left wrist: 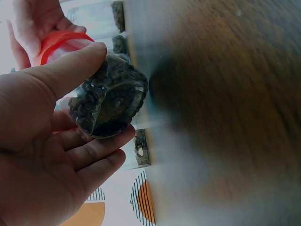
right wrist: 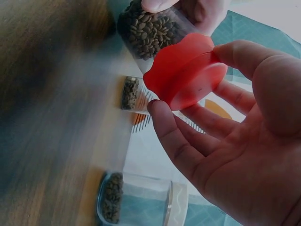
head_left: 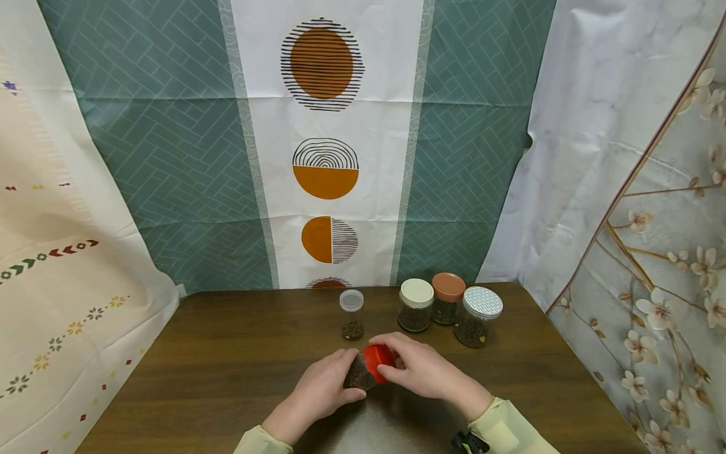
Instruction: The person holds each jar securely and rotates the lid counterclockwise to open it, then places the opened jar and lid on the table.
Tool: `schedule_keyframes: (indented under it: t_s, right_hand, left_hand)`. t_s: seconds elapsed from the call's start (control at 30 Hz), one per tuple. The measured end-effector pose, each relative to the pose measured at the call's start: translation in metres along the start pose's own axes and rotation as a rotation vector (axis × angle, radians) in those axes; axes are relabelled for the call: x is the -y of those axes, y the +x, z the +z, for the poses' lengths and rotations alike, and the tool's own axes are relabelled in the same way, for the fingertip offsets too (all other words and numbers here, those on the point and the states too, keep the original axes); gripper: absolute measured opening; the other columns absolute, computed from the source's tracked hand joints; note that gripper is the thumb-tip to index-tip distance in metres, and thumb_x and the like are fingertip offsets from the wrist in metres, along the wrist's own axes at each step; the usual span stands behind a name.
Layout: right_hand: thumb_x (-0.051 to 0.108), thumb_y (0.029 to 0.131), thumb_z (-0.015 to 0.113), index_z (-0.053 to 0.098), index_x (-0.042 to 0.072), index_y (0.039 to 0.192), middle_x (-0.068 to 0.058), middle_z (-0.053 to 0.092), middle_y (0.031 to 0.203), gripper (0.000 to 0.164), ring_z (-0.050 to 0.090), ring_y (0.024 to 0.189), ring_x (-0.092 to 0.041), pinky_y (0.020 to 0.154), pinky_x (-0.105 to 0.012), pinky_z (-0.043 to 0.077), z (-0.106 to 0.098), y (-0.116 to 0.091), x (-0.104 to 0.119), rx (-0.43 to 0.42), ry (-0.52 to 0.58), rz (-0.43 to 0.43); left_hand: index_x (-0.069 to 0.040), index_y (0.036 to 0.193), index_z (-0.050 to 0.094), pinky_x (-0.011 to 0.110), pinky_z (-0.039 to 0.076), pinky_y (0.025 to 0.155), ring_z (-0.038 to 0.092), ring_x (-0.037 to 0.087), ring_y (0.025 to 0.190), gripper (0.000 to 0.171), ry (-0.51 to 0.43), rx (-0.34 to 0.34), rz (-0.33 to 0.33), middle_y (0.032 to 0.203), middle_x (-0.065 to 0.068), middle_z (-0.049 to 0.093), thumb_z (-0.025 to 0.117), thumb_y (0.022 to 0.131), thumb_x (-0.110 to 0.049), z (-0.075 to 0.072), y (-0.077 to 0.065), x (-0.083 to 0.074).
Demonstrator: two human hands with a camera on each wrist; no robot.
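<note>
Between my two hands is a clear jar (right wrist: 149, 33) part filled with small brown pellets, tilted over the table with its red scalloped lid (right wrist: 188, 70) toward the right. My left hand (head_left: 322, 386) grips the jar's body, thumb on one side and fingers beneath, as the left wrist view shows. My right hand (head_left: 425, 367) holds the red lid at its rim with thumb and fingertips. The lid sits on the jar's mouth. In the left wrist view the jar's base (left wrist: 120, 106) faces the camera, dark pellets heaped against it.
Behind the hands stands a small jar with a clear lid (head_left: 351, 315). To its right are jars with a cream lid (head_left: 416, 294), an orange-brown lid (head_left: 449, 287) and a patterned white lid (head_left: 483, 302), all holding dark contents. Patterned cloths (head_left: 170, 157) hang round the brown table (head_left: 227, 353).
</note>
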State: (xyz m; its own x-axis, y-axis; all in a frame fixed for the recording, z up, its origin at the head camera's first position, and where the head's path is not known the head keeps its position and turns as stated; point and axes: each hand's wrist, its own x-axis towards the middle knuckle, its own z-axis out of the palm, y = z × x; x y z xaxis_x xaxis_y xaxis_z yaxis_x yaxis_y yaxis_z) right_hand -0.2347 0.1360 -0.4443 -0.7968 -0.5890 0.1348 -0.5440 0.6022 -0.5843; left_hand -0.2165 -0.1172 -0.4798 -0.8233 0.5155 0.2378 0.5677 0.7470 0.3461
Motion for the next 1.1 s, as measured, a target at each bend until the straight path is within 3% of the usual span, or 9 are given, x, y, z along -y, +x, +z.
schedule_keyframes:
  t_s: [0.17, 0.43, 0.63, 0.83, 1.1]
  right_hand:
    - [0.028, 0.108, 0.074, 0.062, 0.019, 0.153, 0.005, 0.065, 0.139, 0.048, 0.066, 0.11, -0.014, 0.089, -0.036, 0.059, 0.0004, -0.0003, -0.0008, 0.005, 0.013, 0.0]
    - [0.05, 0.109, 0.069, 0.06, 0.019, 0.157, 0.003, 0.067, 0.138, 0.057, 0.067, 0.11, -0.014, 0.093, -0.043, 0.058, 0.0016, 0.0006, -0.0013, 0.001, 0.016, 0.071]
    - [0.048, 0.11, 0.068, 0.064, 0.019, 0.152, 0.003, 0.07, 0.132, 0.051, 0.07, 0.113, -0.02, 0.092, -0.048, 0.058, 0.0009, 0.0019, -0.0015, -0.004, 0.025, 0.099]
    - [0.044, 0.11, 0.069, 0.066, 0.023, 0.15, 0.006, 0.071, 0.122, 0.045, 0.07, 0.102, -0.015, 0.088, -0.045, 0.058, -0.001, 0.0035, -0.0019, 0.013, 0.039, 0.085]
    - [0.044, 0.108, 0.072, 0.063, 0.016, 0.153, 0.002, 0.072, 0.13, 0.053, 0.071, 0.108, -0.019, 0.087, -0.044, 0.059, -0.0016, 0.003, 0.0, 0.018, 0.057, 0.098]
  left_hand:
    - [-0.005, 0.137, 0.063, 0.045, 0.06, 0.085, 0.071, 0.024, 0.103, 0.067, 0.0, -0.005, 0.002, 0.123, 0.007, 0.071, 0.097, 0.087, -0.034, 0.0, -0.0002, 0.0001]
    - [-0.005, 0.137, 0.063, 0.045, 0.06, 0.084, 0.07, 0.022, 0.101, 0.067, 0.005, -0.008, 0.0, 0.121, 0.006, 0.071, 0.097, 0.087, -0.034, 0.0002, -0.0007, 0.0002]
    - [-0.005, 0.137, 0.063, 0.045, 0.06, 0.085, 0.07, 0.022, 0.101, 0.067, -0.003, -0.001, -0.003, 0.122, 0.006, 0.071, 0.097, 0.087, -0.034, 0.0001, -0.0008, 0.0007]
    - [-0.005, 0.136, 0.063, 0.044, 0.06, 0.083, 0.07, 0.021, 0.099, 0.067, 0.001, -0.008, 0.013, 0.12, 0.006, 0.071, 0.098, 0.086, -0.032, 0.0004, -0.0005, 0.0006]
    - [-0.005, 0.136, 0.063, 0.044, 0.06, 0.084, 0.071, 0.022, 0.1, 0.067, 0.001, -0.005, 0.014, 0.12, 0.006, 0.071, 0.098, 0.086, -0.033, 0.0007, -0.0002, 0.0009]
